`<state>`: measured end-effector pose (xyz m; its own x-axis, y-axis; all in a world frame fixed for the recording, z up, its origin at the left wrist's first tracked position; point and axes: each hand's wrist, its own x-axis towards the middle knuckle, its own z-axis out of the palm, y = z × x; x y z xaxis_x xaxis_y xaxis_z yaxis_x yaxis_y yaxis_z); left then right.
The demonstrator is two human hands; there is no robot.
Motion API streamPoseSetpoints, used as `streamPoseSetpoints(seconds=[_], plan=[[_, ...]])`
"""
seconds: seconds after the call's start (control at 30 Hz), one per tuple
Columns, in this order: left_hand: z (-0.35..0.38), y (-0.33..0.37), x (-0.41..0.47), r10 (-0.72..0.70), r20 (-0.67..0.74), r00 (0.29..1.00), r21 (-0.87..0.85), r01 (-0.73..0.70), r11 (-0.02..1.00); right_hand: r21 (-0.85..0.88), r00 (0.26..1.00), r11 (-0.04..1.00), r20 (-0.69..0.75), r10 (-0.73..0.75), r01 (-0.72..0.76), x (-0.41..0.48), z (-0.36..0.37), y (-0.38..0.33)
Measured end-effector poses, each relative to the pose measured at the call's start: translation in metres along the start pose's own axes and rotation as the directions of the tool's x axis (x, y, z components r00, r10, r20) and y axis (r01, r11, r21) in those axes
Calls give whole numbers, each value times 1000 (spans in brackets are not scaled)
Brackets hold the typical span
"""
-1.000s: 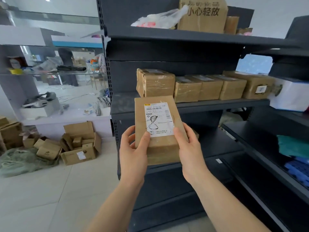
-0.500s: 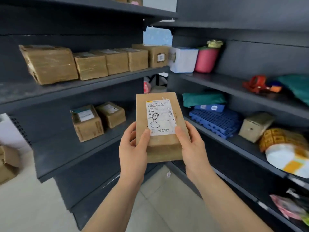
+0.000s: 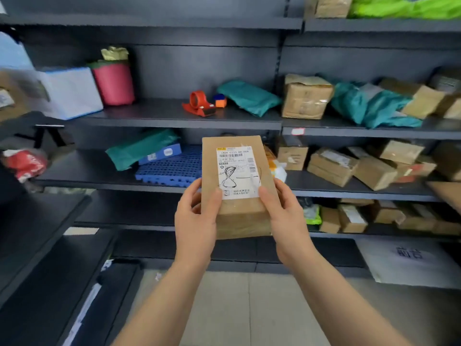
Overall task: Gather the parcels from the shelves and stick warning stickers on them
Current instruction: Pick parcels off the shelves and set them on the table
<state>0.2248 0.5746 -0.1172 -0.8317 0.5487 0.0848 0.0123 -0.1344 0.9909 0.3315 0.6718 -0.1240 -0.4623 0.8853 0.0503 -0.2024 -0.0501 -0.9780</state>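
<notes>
Dark grey shelving [image 3: 174, 122] is faced head-on, with pale floor tiles [image 3: 249, 308] seen below. On the upper shelf, a white box [image 3: 72, 92] and a pink bin [image 3: 114, 83] are set toward the left end. A red tape dispenser [image 3: 198, 104] stands near the front edge at mid-shelf, and a green mailer bag [image 3: 249, 97] lies just right of it. On the shelf below, blue grid mats [image 3: 172, 168] are stacked at the front edge. The right bay is crowded with cardboard boxes [image 3: 349, 166].

The parcel [image 3: 237, 211], a brown carton with a white shipping label [image 3: 237, 171] facing the camera, is held upright in front of the middle shelf's front edge and touches no shelf. It is gripped by the left hand [image 3: 197, 221] and the right hand [image 3: 287, 218]. Each thumb is pressed on the front face beside the label, and the fingers are curled round the sides.

Compared with half a second ago, the view has been swung to the right. The row of brown boxes on the left unit has gone from sight, and the tape dispenser has been brought to the centre. The grip on the parcel is unchanged.

Open floor is left beneath the forearms. A dark shelf unit [image 3: 37, 233] projects forward at the lower left, and a white sheet [image 3: 409, 263] is propped at the base on the right.
</notes>
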Motion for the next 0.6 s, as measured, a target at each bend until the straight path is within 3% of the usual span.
streamPoseSetpoints(seconds=[0.3, 0.6], plan=[[154, -18, -24, -76, 426, 901, -28, 97, 995, -82, 906, 994, -411, -96, 68, -6, -152, -21], [343, -34, -96, -51, 682, 730, -19, 87, 996, -123, 759, 990, -637, -132, 69, -21, -338, -61]])
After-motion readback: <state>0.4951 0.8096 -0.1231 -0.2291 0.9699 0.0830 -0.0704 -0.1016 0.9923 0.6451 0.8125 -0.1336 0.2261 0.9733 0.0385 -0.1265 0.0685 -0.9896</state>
